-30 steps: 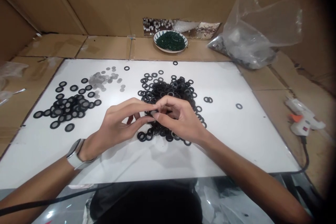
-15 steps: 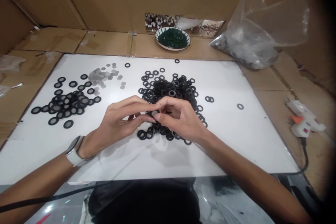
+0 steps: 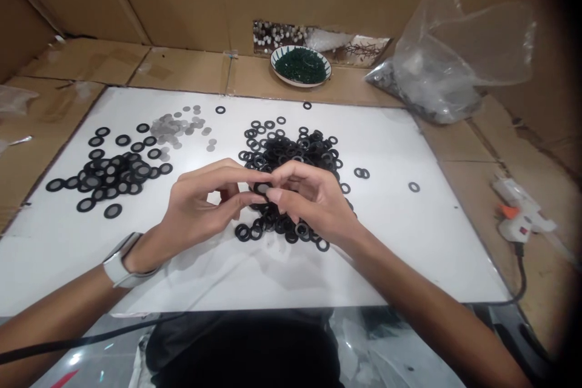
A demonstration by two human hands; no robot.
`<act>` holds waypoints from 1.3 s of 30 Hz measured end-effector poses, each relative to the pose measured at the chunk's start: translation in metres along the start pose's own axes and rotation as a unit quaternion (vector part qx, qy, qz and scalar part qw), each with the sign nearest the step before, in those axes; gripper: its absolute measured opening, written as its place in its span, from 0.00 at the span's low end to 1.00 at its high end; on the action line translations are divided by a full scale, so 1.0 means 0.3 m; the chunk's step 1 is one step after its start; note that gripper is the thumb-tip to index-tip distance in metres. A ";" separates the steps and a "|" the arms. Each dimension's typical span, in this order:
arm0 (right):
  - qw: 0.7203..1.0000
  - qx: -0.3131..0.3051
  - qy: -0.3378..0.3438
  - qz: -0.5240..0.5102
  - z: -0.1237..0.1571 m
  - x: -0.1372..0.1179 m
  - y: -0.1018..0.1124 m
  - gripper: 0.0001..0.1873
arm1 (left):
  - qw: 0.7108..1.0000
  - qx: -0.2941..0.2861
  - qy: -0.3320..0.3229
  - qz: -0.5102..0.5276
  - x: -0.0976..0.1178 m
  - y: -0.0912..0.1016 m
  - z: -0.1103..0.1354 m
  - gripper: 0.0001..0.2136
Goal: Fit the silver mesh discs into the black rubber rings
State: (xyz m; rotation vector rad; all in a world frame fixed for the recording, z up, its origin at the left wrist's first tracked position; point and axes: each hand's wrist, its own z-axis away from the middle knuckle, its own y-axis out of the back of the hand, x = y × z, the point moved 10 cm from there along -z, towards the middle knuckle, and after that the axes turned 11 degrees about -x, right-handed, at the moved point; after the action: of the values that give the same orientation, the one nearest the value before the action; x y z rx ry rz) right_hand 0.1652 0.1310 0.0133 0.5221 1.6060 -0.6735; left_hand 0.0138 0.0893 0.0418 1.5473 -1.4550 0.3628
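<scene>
- One held ring (image 3: 262, 188), black with a grey centre, sits between both hands over the bench (image 3: 409, 254).
- Below and behind it, one heap of black rings (image 3: 297, 151), overlapping too much to count.
- To the right, one overlapping pair of rings (image 3: 362, 173), one lone ring (image 3: 413, 187) and one corded white tool (image 3: 518, 227).
- To the left, one cluster of grey-centred rings (image 3: 111, 176); behind it, many grey discs (image 3: 170, 128), uncountable.
- Farthest, one plate (image 3: 278, 73) of green bits and one clear bag (image 3: 431, 82).
- Left hand (image 3: 200, 197): thumb and fingertip pinched on the held ring; right hand (image 3: 313, 197): thumb and forefinger clamped at its right edge.
- Against half a second ago, the left thumb and fingers stand wider apart, and the grey centre shows more fully.
</scene>
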 end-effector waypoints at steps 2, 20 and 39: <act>1.000 0.001 0.004 -0.004 0.002 -0.004 0.003 0.14 | 1.000 0.011 0.003 0.001 0.002 0.006 0.002 0.21; 1.000 -0.006 0.017 0.005 0.005 -0.023 0.002 0.09 | 0.998 0.043 -0.035 -0.005 0.047 0.023 0.002 0.20; 1.000 -0.005 -0.012 0.007 0.010 -0.019 0.000 0.13 | 0.998 0.057 -0.016 0.008 0.041 0.036 0.010 0.17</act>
State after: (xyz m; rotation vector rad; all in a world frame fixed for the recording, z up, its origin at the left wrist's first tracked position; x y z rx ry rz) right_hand 0.1682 0.1292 0.0187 0.5157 1.5804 -0.6600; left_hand 0.0060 0.0811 0.0540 1.6396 -1.4950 0.4384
